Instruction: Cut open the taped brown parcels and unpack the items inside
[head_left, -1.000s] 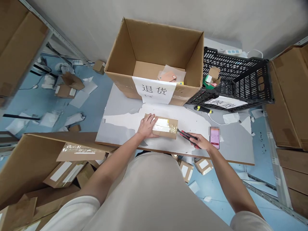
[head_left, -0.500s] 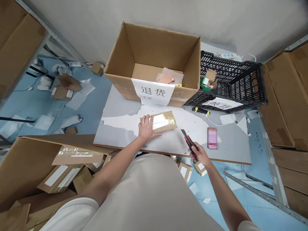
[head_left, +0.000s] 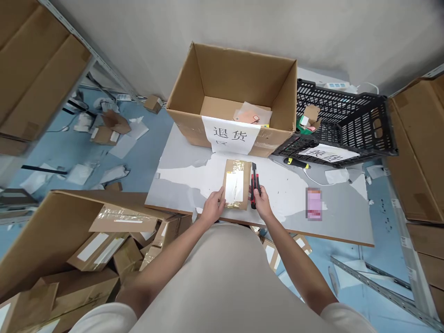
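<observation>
A small cardboard box [head_left: 234,186] with a white label and clear tape lies on the table near its front edge, its long side pointing away from me. My left hand [head_left: 214,206] grips the box's lower left edge, thumb on top. In my right hand [head_left: 261,200] is a black and red utility knife [head_left: 255,187], its tip pointing away from me. That hand is right beside the box's right edge, and some of its fingers are hidden behind the knife.
A large open carton [head_left: 243,53] with a paper sign stands behind, holding a few flat items. To its right is a black plastic crate [head_left: 360,125]. A yellow-black tool [head_left: 296,163] and a pink blurred object [head_left: 314,204] lie on the table [head_left: 340,226]. A bin of boxes [head_left: 79,199] is left.
The small box has turned from lying crosswise to lengthwise. My left hand has moved from its top to its left edge. My right hand has brought the knife leftward beside the box.
</observation>
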Motion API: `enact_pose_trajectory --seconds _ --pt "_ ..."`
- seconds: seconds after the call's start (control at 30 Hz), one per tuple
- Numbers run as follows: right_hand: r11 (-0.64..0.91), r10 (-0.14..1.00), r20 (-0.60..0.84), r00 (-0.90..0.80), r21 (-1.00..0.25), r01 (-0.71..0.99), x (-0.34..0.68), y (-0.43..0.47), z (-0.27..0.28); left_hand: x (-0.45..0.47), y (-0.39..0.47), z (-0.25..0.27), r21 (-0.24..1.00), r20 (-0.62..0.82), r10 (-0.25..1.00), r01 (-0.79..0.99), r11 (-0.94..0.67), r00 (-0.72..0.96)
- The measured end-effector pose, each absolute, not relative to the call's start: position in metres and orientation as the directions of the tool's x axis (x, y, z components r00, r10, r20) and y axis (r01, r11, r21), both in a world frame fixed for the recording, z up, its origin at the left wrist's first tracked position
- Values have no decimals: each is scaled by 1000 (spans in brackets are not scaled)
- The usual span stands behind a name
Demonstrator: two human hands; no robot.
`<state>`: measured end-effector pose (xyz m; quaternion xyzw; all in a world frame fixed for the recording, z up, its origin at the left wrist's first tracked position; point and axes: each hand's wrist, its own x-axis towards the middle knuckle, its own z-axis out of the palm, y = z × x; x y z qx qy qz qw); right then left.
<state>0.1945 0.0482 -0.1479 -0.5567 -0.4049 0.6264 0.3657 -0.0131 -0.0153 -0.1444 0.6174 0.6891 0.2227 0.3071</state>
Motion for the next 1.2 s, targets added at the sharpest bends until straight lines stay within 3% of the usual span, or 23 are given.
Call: enact_pose_trajectory --seconds 0.13,0.3,0.47,0.53,0.63,0.77,0.83,0.9,0.97,1.03,1.13,1.2 --pt "-425 901 -419 -110 -904 -37 194 41 -152 -23 0 -140 659 -145 988 740 137 -55" --pt "-455 889 -456 -26 -889 51 198 6 -153 -32 68 -132 601 -118 993 798 50 26" --pt "-636 763 -646 -27 -743 -209 188 -30 -151 -35 135 -129 615 -108 944 767 -182 310" --pt "-636 752 -659 -32 -712 -298 185 -31 -152 -39 142 -129 609 -128 937 772 -184 325" --pt "-567 792 -609 42 -760 -319 187 -17 -154 -48 126 -128 535 -157 978 844 -31 135" --pt "-430 874 -471 122 -865 -257 196 18 -155 -56 73 -129 379 -261 934 864 331 -243" --pt "-395 895 -431 116 -885 -246 200 36 -155 -52 47 -131 346 -308 896 840 419 -320" --pt "-376 911 -403 91 -899 -223 204 50 -154 -47 30 -132 353 -261 897 829 433 -357" --pt "-372 921 -385 63 -915 -157 213 57 -153 -41 25 -132 376 -130 943 865 333 -306" --pt "-385 922 -386 39 -923 -27 228 57 -150 -39 29 -130 364 -25 995 926 100 -98" --pt "-425 900 -434 -31 -893 151 255 46 -146 -38 41 -125 306 -47 959 918 -254 281" --pt "-464 868 -487 -95 -865 190 270 36 -143 -37 48 -122 271 -103 920 901 -339 377"
